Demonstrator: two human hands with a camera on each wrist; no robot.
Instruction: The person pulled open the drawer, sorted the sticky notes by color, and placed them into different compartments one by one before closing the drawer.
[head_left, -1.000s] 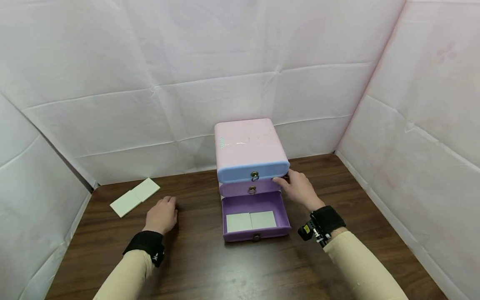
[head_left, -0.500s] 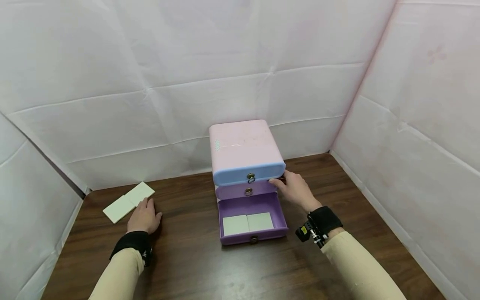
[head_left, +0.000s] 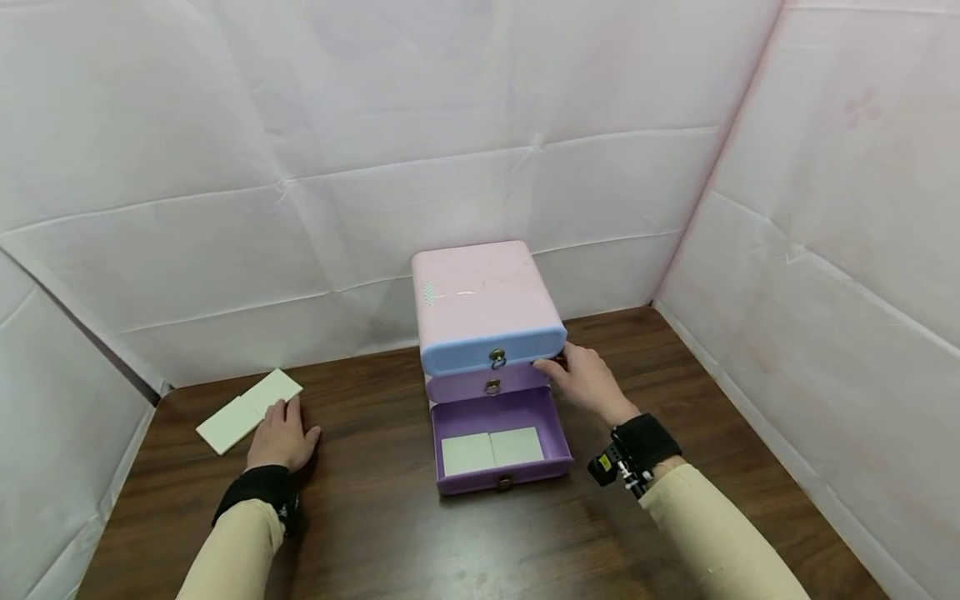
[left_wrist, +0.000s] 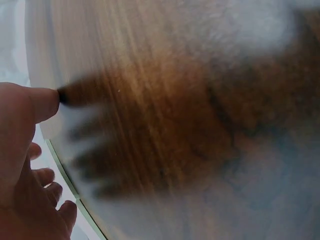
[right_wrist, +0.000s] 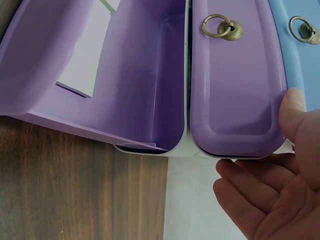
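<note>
Left hand (head_left: 281,435) lies flat, fingers spread, touching the pale card (head_left: 249,400) on the counter (head_left: 390,533). Right hand (head_left: 585,385), fingers relaxed, touches the drawer unit's (head_left: 483,308) side beside the open bottom drawer (head_left: 498,442) holding 2 cards.

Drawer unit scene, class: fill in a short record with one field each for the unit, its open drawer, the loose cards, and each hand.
Unit: pink drawer unit with three drawers, on a brown table
Open drawer: bottom drawer pulled out, two pale cards lying flat inside
Loose cards: two pale cards on the table, far left
Left hand: flat, fingertips at the loose cards
Right hand: on the unit's right side beside the middle drawer
</note>
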